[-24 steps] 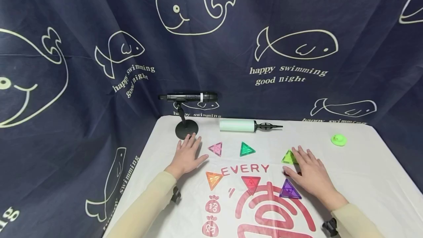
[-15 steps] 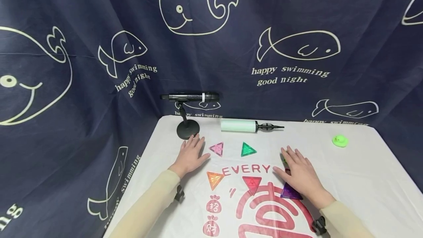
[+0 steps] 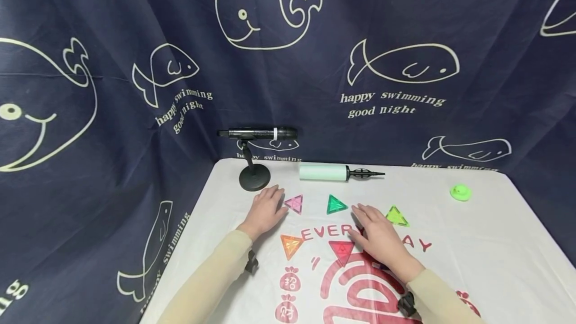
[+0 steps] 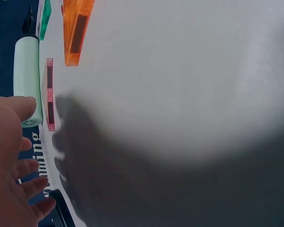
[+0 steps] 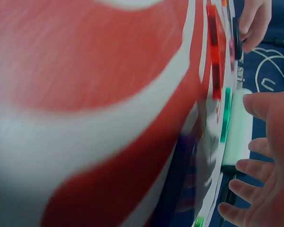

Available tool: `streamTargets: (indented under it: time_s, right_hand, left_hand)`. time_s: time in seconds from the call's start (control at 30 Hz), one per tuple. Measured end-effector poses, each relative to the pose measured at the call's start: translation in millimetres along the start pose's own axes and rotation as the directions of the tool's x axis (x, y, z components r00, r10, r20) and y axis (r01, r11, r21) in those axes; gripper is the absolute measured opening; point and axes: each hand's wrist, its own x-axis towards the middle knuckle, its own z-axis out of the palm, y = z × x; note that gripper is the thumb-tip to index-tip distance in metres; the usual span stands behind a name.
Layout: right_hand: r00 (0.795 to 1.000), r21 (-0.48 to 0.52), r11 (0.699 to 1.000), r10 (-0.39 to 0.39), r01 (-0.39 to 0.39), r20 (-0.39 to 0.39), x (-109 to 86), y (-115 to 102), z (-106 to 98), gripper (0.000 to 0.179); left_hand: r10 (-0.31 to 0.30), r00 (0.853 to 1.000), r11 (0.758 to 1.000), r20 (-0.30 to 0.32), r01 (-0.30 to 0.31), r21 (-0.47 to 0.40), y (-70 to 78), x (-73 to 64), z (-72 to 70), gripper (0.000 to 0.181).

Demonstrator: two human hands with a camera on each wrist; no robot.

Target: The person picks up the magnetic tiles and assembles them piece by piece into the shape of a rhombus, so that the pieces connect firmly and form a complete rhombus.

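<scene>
My left hand (image 3: 264, 213), its fingers relaxed and holding nothing, is beside a pink triangular tile (image 3: 294, 204) in the head view. My right hand (image 3: 383, 238) hovers palm down with extended fingers, between a green triangular tile (image 3: 336, 204) and a lime one (image 3: 398, 216). Below lie an orange triangular tile (image 3: 291, 245) and a red one (image 3: 341, 251), the red close to the right thumb. A purple tile (image 5: 174, 184) shows in the right wrist view; the right hand and wrist mostly hide it in the head view. Both hands look raised over the cloth.
A black microphone (image 3: 261, 133) on a round-based stand (image 3: 254, 178) stands at the back left. Beside it lies a pale green hand pump (image 3: 324, 172) with a black nozzle. At the right is a bright green duck-like toy (image 3: 461, 192). A dark curtain (image 3: 315, 89) hangs behind the table.
My right hand has moved left, from the lime tile towards the green and red ones; it uncovers the lime tile and mostly covers the purple. My left hand has shifted slightly right.
</scene>
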Motion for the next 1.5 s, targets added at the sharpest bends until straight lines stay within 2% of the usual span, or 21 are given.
streamTargets:
  time_s: [0.23, 0.63, 0.8, 1.1, 1.23, 1.5]
  right_hand:
    - [0.995, 0.025, 0.995, -0.098, 0.098, -0.003, 8.6, -24.5, 11.1, 0.065]
    - [0.978, 0.019, 0.98, -0.199, 0.199, 0.061, 23.9, -72.5, 24.6, 0.05]
    - [0.961, 0.032, 0.965, -0.261, 0.259, 0.096, 30.0, -91.5, 33.1, 0.047]
    - [0.913, 0.011, 0.923, -0.383, 0.386, 0.141, 31.9, -118.4, 47.2, 0.039]
    - [0.899, 0.004, 0.909, -0.414, 0.418, 0.147, 31.4, -123.4, 51.3, 0.039]
    - [0.874, 0.043, 0.882, -0.47, 0.469, 0.123, 32.1, -124.2, 56.0, 0.034]
  left_hand:
    - [0.037, 0.999, 0.999, -0.011, -0.037, -0.012, 1.9, 7.4, 6.0, 0.052]
    - [0.039, 0.999, 0.999, -0.005, -0.039, 0.009, 12.3, 15.0, -0.5, 0.039]
    - [0.037, 0.999, 0.999, 0.014, -0.037, 0.006, 14.0, 14.8, 0.8, 0.032]
    - [0.059, 0.998, 0.998, -0.004, -0.058, 0.037, 17.1, 16.0, 7.0, 0.029]
    - [0.064, 0.998, 0.997, 0.0, -0.064, 0.041, 18.3, 16.9, 9.4, 0.029]
    - [0.047, 0.999, 0.998, 0.005, -0.047, 0.029, 23.8, 17.4, 4.6, 0.026]
